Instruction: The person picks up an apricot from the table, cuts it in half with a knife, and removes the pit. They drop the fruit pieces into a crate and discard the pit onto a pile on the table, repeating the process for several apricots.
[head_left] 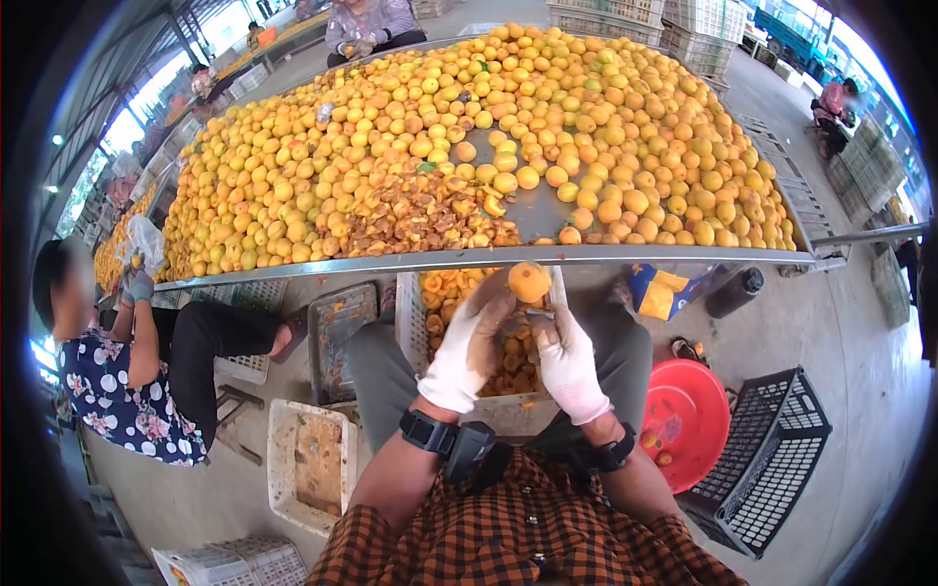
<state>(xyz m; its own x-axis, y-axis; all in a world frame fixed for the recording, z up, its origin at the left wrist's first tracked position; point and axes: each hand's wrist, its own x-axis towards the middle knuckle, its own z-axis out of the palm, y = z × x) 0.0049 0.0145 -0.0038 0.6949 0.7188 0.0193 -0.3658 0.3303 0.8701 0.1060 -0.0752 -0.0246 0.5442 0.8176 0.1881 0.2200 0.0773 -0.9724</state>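
Observation:
A whole yellow-orange apricot [529, 282] is held at the fingertips of my gloved left hand [475, 344], above the crate between my knees. Close beside it on the right is my gloved right hand [570, 363], its fingers closed; whatever they grip is too small to make out. Below both hands, the white crate [411, 322] holds split apricot pieces [445, 293]. Just beyond, a metal-edged table [489, 258] bears a large heap of whole apricots [391, 127], with a brown-orange pile of pitted scraps [425, 210] near its front edge.
On the right are a red basin [689, 420], a black crate [772, 459], a dark bottle [735, 293] and a blue box [664, 291]. A co-worker [127, 361] sits at left. A grey tray [342, 337] and white bin [311, 459] lie on the floor.

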